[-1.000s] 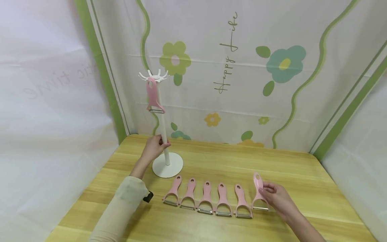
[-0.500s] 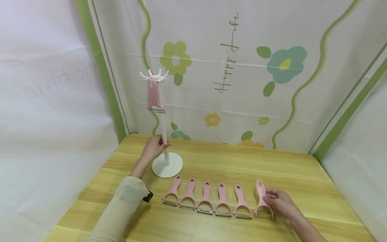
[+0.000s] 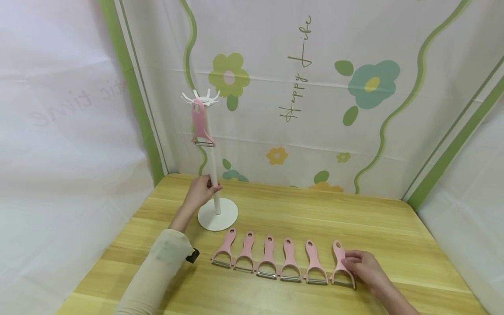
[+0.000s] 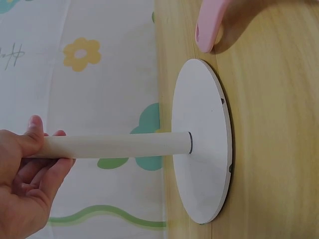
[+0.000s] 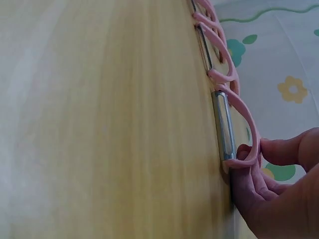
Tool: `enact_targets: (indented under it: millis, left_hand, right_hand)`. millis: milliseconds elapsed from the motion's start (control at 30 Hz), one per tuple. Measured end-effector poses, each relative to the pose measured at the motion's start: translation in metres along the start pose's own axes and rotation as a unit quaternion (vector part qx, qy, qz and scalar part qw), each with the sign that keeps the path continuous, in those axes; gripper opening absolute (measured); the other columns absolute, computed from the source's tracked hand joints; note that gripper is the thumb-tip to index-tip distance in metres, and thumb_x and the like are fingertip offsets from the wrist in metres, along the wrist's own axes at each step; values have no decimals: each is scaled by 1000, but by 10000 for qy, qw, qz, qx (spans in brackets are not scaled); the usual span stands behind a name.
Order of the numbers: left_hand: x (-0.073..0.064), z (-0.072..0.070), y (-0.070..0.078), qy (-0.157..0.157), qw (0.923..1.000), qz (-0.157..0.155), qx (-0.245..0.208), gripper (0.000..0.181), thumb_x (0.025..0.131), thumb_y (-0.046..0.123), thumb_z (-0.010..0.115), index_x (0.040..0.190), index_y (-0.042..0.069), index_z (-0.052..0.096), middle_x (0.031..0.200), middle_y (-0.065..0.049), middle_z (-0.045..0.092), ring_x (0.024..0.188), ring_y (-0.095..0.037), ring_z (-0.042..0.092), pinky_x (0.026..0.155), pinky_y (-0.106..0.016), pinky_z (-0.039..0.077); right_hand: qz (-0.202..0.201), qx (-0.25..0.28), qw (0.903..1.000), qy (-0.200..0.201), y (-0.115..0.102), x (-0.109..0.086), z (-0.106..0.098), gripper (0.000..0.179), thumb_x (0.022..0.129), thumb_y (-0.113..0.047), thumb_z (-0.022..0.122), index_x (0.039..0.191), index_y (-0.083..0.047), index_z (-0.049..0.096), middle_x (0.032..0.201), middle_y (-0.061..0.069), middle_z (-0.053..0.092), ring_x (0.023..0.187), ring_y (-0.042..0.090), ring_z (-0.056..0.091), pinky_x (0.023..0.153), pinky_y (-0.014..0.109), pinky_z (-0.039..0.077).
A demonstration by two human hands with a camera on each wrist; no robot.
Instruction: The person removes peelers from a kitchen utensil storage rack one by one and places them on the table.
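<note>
My left hand (image 3: 200, 191) grips the white pole (image 4: 114, 145) of a hanging stand, a little above its round white base (image 4: 197, 184). One pink peeler (image 3: 199, 122) hangs by its handle hole from the hooks (image 3: 201, 99) at the top. At the right end of a row on the table, my right hand (image 3: 364, 267) pinches the edge of a pink peeler (image 3: 339, 256) between thumb and fingers. In the right wrist view that peeler's metal blade (image 5: 224, 127) lies close over the wood, beside its neighbour in the row.
Several more pink peelers (image 3: 269, 249) lie side by side to the left, handles pointing away from me, blades toward me. The wooden table (image 3: 299, 210) ends at a white curtain (image 3: 252, 127) printed with flowers.
My right hand has moved right and toward me, lowering its peeler to the end of the row, where it now lies flatter. The left hand stays on the pole.
</note>
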State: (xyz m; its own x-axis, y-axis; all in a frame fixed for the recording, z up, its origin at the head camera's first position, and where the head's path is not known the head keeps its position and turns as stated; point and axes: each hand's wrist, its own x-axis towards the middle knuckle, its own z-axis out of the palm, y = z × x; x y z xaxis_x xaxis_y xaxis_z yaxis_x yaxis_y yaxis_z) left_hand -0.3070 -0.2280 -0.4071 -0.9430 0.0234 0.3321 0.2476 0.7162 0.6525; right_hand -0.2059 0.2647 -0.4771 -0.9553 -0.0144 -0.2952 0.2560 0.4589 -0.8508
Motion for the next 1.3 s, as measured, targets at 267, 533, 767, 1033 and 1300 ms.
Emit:
enact_targets:
  millis: [267, 533, 767, 1033, 1300]
  left_hand:
    - [0, -1, 0, -1, 10000, -3, 31, 16, 92, 19, 72, 95, 3, 69, 92, -14, 75, 90, -31, 74, 78, -44, 59]
    - [1, -4, 2, 59, 10000, 32, 36, 14, 92, 17, 72, 94, 3, 69, 92, -14, 76, 90, -31, 74, 78, -44, 60]
    - [-2, -3, 2, 61, 9999, 116, 5, 13, 91, 15, 73, 92, 3, 69, 90, -14, 75, 88, -31, 74, 73, -41, 60]
    - [-2, 1, 0, 53, 9999, 99, 30, 12, 90, 15, 74, 91, 4, 69, 90, -13, 76, 88, -30, 73, 73, -41, 59]
    - [-3, -2, 2, 0, 10000, -16, 72, 15, 91, 18, 73, 92, 4, 69, 92, -13, 75, 90, -30, 73, 74, -40, 59]
  right_hand:
    - [-247, -1147, 9921, 449, -3, -2, 5, 40, 87, -5, 70, 122, 11, 59, 94, 11, 73, 81, 15, 66, 65, 23, 54]
    - [-278, -1224, 9913, 402, -8, -5, 4, 41, 87, -7, 71, 121, 9, 57, 95, 11, 72, 82, 17, 65, 65, 26, 54]
    - [-685, -1376, 9871, 455, -22, -8, -7, 43, 93, -15, 68, 126, 8, 54, 107, 15, 63, 95, 24, 64, 73, 29, 55]
    - [-1097, -1098, 9876, 225, -51, -12, -7, 44, 96, -22, 67, 128, 6, 55, 114, 13, 66, 97, 12, 64, 77, 19, 54]
    - [-1467, -458, 9881, -82, -78, -12, 11, 43, 96, -20, 67, 129, 5, 55, 122, 21, 65, 104, 20, 68, 86, 24, 58]
